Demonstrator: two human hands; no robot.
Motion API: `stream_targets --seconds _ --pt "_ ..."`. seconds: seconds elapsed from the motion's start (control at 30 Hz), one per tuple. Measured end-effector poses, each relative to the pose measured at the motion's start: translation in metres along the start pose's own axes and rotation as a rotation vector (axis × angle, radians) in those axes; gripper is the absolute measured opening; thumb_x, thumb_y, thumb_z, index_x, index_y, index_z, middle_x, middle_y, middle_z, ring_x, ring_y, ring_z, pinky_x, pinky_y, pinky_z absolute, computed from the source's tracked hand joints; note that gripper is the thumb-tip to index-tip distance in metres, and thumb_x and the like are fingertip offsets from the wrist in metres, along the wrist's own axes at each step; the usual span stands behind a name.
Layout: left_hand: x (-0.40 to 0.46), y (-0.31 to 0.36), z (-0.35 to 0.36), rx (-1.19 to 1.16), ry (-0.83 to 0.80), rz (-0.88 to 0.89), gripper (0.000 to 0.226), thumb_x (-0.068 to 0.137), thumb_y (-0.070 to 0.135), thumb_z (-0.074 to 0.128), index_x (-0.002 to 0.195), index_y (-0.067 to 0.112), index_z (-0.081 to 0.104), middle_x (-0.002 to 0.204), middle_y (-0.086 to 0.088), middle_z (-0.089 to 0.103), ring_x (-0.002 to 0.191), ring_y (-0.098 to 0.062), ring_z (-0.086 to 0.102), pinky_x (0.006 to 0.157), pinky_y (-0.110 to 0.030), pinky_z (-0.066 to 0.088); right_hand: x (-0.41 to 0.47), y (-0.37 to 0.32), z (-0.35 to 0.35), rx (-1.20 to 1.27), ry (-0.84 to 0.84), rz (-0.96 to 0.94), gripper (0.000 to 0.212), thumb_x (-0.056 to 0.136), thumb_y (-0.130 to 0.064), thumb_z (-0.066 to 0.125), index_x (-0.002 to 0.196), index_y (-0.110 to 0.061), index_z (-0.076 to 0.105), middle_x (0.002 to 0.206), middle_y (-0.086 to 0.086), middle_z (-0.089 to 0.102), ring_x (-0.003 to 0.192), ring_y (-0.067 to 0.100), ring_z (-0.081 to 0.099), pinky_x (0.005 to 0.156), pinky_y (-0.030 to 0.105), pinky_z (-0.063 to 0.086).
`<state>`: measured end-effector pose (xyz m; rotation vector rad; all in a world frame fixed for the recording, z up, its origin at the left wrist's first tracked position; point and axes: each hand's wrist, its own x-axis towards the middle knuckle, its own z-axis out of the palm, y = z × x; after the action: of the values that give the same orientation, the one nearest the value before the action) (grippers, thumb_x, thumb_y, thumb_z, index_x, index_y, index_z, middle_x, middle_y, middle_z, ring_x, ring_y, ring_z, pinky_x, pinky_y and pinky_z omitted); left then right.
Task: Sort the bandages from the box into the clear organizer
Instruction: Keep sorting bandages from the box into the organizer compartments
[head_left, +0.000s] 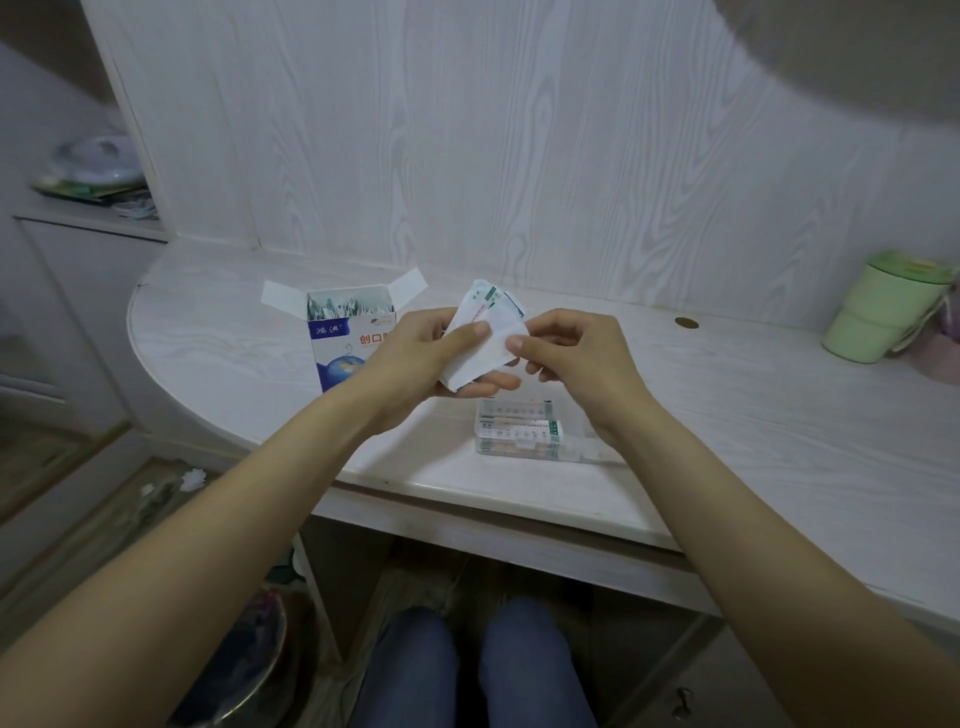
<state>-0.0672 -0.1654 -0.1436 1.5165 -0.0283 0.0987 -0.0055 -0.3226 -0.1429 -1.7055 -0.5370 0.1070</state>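
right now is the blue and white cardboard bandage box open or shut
Open: the blue and white cardboard bandage box stands upright, both top flaps spread outward, packets visible inside.

The bandage box (349, 338) stands open on the surface (753, 415), left of and behind the clear organizer (524, 431), which sits near the front edge with bandages inside. Both hands meet above, between box and organizer: left hand (421, 358) and right hand (576, 358) on a stack of bandages (483, 338). A cup (883, 306) stands far right, at the back.
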Motion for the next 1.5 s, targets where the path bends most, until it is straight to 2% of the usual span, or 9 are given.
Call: stream_targets --seconds 0.17,0.27,0.5,0.67,0.77,0.9,0.97,1.1,1.5 --pt "0.007 -0.001 0.000 0.066 0.142 0.035 0.017 0.087 0.007 0.065 0.103 0.013 0.065 0.093 -0.008 0.073 0.078 -0.024 0.073 0.066 -0.032 0.060 0.000 0.001 0.003 0.043 0.045 0.019 0.010 0.081 -0.005 0.072 0.090 -0.008 0.069 0.066 0.000 0.066 0.052 0.003 0.058 0.056 0.016 0.048" --pt "0.011 -0.005 0.002 0.137 0.211 0.053 0.019 0.080 0.009 0.073 0.093 0.021 0.067 0.088 0.002 0.072 0.070 -0.009 0.070 0.066 -0.029 0.057 -0.001 0.001 0.004 0.051 0.054 0.052 0.006 0.083 -0.007 0.070 0.083 -0.012 0.066 0.075 -0.001 0.066 0.055 0.003 0.058 0.054 0.017 0.047" --pt "0.010 -0.005 0.005 0.082 0.215 0.054 0.006 0.089 0.019 0.063 0.094 0.020 0.066 0.087 0.002 0.070 0.067 -0.006 0.068 0.058 -0.025 0.057 -0.003 0.001 -0.001 0.143 0.116 0.121 0.015 0.086 -0.004 0.066 0.078 -0.012 0.056 0.070 0.004 0.067 0.050 0.007 0.062 0.041 0.017 0.040" --pt "0.006 -0.003 0.000 0.097 0.185 -0.054 0.011 0.093 0.021 0.058 0.101 0.017 0.064 0.092 -0.007 0.073 0.071 -0.026 0.072 0.060 -0.034 0.060 -0.002 0.005 -0.008 0.325 0.121 0.072 0.013 0.087 0.002 0.062 0.098 -0.005 0.065 0.082 0.013 0.069 0.066 0.014 0.070 0.059 0.019 0.053" --pt "0.008 -0.002 -0.001 0.087 0.186 -0.110 0.013 0.095 0.020 0.056 0.104 0.013 0.063 0.095 -0.008 0.071 0.075 -0.031 0.072 0.063 -0.035 0.060 -0.001 0.008 -0.008 0.344 0.053 0.047 0.007 0.088 -0.004 0.062 0.091 -0.002 0.069 0.082 0.011 0.069 0.074 0.013 0.069 0.069 0.016 0.053" --pt "0.012 -0.003 0.000 0.010 0.276 -0.056 0.020 0.095 0.013 0.056 0.111 0.003 0.060 0.091 -0.016 0.070 0.067 -0.025 0.072 0.059 -0.027 0.059 0.002 0.009 -0.009 0.280 0.064 0.080 0.014 0.086 -0.013 0.067 0.076 -0.003 0.067 0.076 0.008 0.067 0.074 0.016 0.067 0.072 0.018 0.053" --pt "0.013 -0.004 0.001 0.027 0.327 -0.008 0.018 0.094 0.014 0.057 0.110 0.006 0.060 0.089 -0.014 0.071 0.066 -0.018 0.071 0.059 -0.023 0.058 0.004 0.011 -0.011 0.200 0.051 0.082 0.004 0.081 -0.003 0.070 0.079 -0.002 0.067 0.080 0.011 0.066 0.077 0.018 0.066 0.073 0.019 0.055" --pt "0.015 -0.006 0.001 0.108 0.392 0.088 0.013 0.095 0.018 0.056 0.107 0.016 0.059 0.084 -0.005 0.072 0.068 -0.012 0.071 0.056 -0.019 0.055 0.004 0.013 -0.014 0.036 0.027 0.081 0.024 0.075 0.001 0.075 0.095 -0.012 0.071 0.097 0.014 0.069 0.090 0.021 0.068 0.078 0.023 0.056" --pt "0.025 -0.018 -0.011 0.146 0.365 0.081 0.021 0.095 0.014 0.056 0.114 0.007 0.060 0.083 -0.009 0.072 0.071 -0.017 0.072 0.064 -0.025 0.058 0.018 0.024 -0.014 -0.073 0.088 0.156 0.008 0.080 -0.002 0.072 0.078 -0.010 0.069 0.075 0.011 0.069 0.059 0.012 0.068 0.056 0.016 0.050"
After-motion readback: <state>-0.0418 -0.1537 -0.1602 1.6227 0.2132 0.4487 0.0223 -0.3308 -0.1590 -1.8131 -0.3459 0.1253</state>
